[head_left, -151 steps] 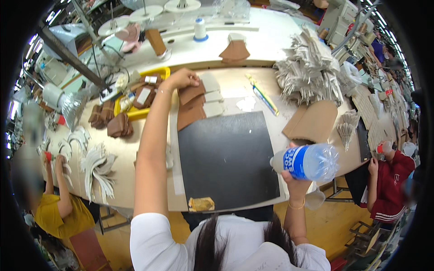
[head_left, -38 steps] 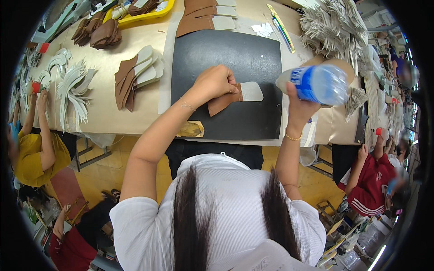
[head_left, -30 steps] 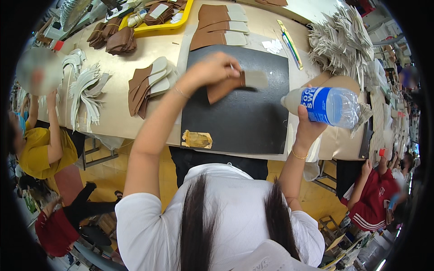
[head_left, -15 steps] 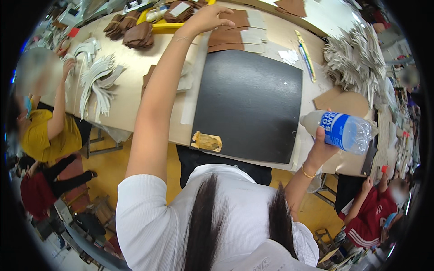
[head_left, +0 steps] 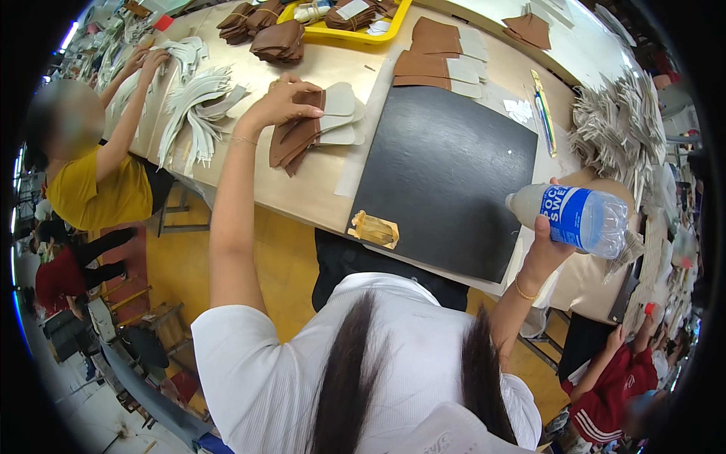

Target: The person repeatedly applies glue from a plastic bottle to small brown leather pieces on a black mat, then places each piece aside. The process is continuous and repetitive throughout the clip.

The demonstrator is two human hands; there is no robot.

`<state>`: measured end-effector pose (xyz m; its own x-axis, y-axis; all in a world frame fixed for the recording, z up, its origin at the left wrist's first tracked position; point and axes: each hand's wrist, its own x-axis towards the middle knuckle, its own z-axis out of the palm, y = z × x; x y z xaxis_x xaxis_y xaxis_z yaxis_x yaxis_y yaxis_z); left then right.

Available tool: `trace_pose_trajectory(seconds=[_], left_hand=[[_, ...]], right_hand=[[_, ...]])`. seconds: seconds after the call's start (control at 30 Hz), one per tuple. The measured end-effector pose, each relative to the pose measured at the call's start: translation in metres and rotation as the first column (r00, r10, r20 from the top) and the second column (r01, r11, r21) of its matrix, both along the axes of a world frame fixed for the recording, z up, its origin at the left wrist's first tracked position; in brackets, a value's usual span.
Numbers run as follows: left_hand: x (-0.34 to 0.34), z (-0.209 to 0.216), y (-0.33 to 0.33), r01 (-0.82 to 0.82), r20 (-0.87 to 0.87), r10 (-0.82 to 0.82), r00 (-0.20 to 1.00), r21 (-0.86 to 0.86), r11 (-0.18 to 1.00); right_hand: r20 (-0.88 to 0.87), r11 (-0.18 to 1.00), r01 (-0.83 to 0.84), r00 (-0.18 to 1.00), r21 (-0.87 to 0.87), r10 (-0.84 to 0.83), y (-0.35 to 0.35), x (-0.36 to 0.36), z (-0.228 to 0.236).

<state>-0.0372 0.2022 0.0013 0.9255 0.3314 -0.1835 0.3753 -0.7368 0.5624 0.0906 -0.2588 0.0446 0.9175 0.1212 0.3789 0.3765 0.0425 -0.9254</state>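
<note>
My right hand [head_left: 546,253] is wrapped round a clear plastic bottle [head_left: 611,227] with a blue and white label. The bottle lies tilted nearly flat, its narrow end toward the black board [head_left: 446,178]. My left hand [head_left: 281,104] is over a fanned stack of brown leather pieces with pale grey ends [head_left: 291,144], left of the board. Its thumb and fingers are apart and touch the brown part; I see no firm grip. Further brown pieces with pale ends [head_left: 427,69] lie in overlapping rows beyond the board's far edge.
A yellow tray [head_left: 361,35] and brown bundles [head_left: 277,43] stand at the back. Pale strips lie in heaps at left [head_left: 198,106] and right [head_left: 620,125]. A pen-like tool [head_left: 546,117] lies right of the board. A person in yellow [head_left: 113,189] works at the left.
My left hand has come down from the far rows, leftward and nearer, onto the fanned brown pieces. My right hand keeps hold of the bottle. The view has shifted a little.
</note>
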Motion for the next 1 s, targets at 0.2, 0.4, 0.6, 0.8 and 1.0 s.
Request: trace_pose_trajectory(seconds=[0.2, 0.4, 0.6, 0.8, 1.0], left_hand=[[0.004, 0.031, -0.008, -0.059, 0.076, 0.061, 0.995, -0.032, 0.998], [0.023, 0.112, -0.134, 0.105, 0.202, 0.046, 0.978, -0.674, 0.731], [0.068, 0.014, -0.226, 0.373, 0.110, -0.362, 0.926, -0.422, 0.827], [0.076, 0.003, -0.229, 0.295, -0.024, -0.324, 0.946, -0.354, 0.887], [0.077, -0.001, -0.228, 0.264, -0.062, -0.312, 0.948, -0.394, 0.880]], right_hand=[[-0.048, 0.999, 0.008, 0.999, 0.052, -0.006, -0.006, -0.007, 0.004], [-0.015, 0.994, 0.007, 1.000, 0.113, -0.005, 0.003, -0.007, 0.012], [0.018, 0.988, 0.002, 1.000, 0.153, -0.005, 0.009, -0.009, 0.025], [-0.115, 0.989, -0.148, 0.983, -0.006, 0.147, 0.026, -0.030, -0.015], [-0.042, 0.826, -0.276, 0.955, -0.491, 0.294, 0.028, -0.038, -0.008]])
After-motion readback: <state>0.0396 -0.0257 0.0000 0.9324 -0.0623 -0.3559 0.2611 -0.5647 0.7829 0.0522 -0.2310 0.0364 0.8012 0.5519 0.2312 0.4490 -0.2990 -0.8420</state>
